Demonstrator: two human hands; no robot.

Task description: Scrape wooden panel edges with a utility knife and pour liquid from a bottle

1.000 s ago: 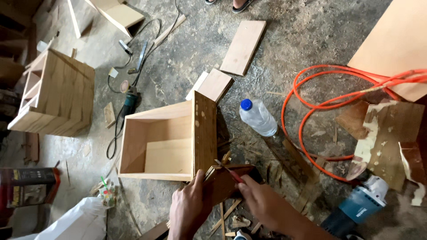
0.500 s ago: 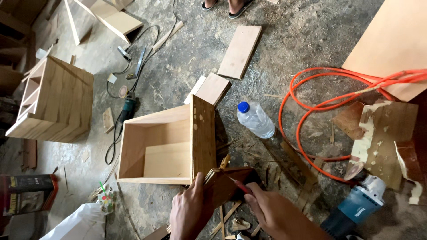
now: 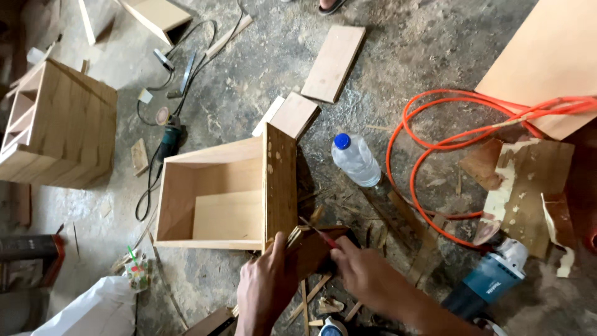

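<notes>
Here, seen from the head camera looking down at a dusty concrete floor (image 3: pixel 249 99). An open wooden box (image 3: pixel 224 196) lies on its side in the middle, opening upward toward the camera, with one speckled side panel (image 3: pixel 281 180) standing on edge along its right.

Left hand (image 3: pixel 266 289): fingers curled and clamped on a dark wood piece (image 3: pixel 311 249) at the near right corner of the box, pressing it against the panel's lower end. Right hand (image 3: pixel 367 270): closed around a thin red-handled tool (image 3: pixel 318 233), its tip resting on the top of the same dark wood piece. Kind of tool: cannot tell, too small.

Surroundings:
- Clear plastic bottle (image 3: pixel 354 158) with blue cap, lying on the floor just right of the box.
- Orange hose (image 3: pixel 423 124) looped on the floor, further right, running up to a large board (image 3: pixel 547 62) at the top right.
- Blue power tool (image 3: pixel 488 283) near the right forearm, bottom right.
- Flat plank (image 3: pixel 334 62) above the box, apart from it; smaller board (image 3: pixel 293 115) touching the box's top right corner.
- Second wooden crate (image 3: pixel 59 124) at left, well apart.
- Wood scraps (image 3: pixel 326 305) scattered under the hands.
</notes>
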